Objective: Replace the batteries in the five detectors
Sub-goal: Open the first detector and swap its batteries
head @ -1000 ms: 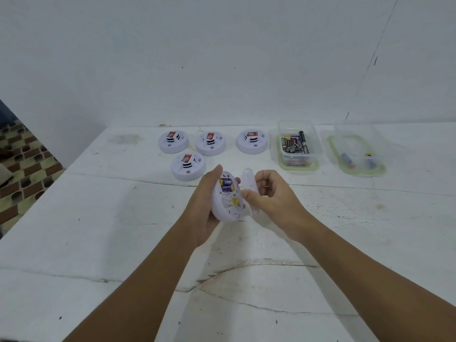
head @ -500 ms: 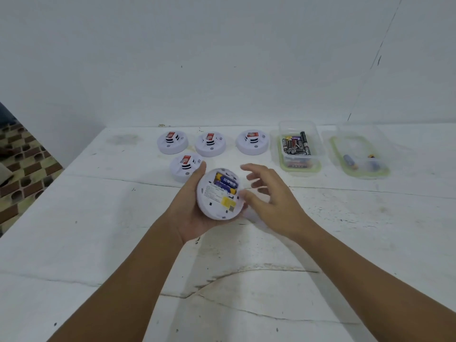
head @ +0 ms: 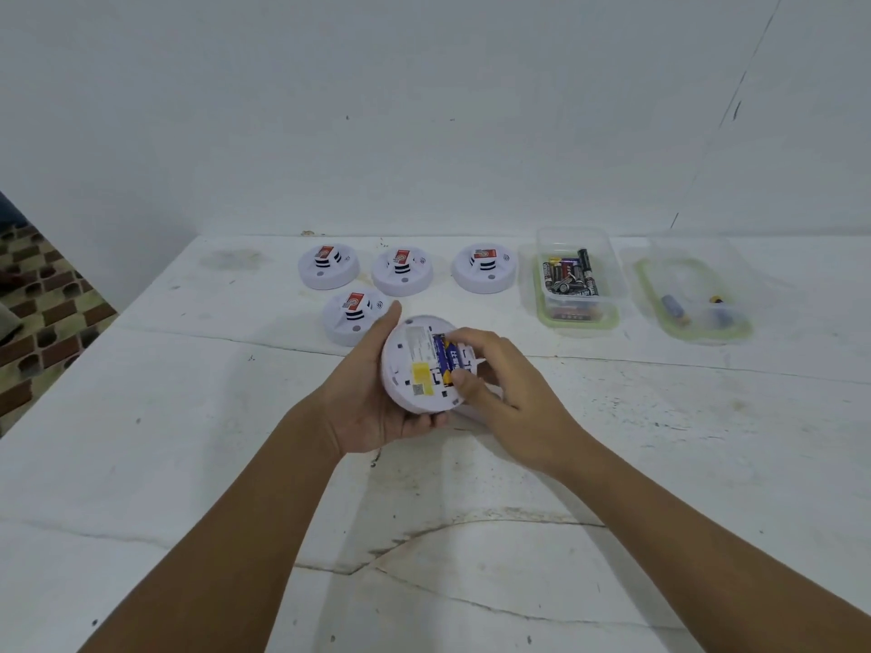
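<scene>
My left hand grips a round white detector just above the table, its back turned up towards me. Blue batteries lie in its uncovered compartment beside a yellow label. My right hand pinches one of these batteries, thumb at its near end and fingers curled over its far end. A white part, probably the cover, lies on the table under that hand. Four more detectors stand face up behind: three in a row and one nearer.
A clear box with several dark batteries stands at the back right. Further right, a second clear container holds two loose batteries. The white table meets a wall behind, and its left edge drops to a tiled floor.
My right hand put the white cover down and came onto the batteries. My left hand turned the detector so that its back faces up.
</scene>
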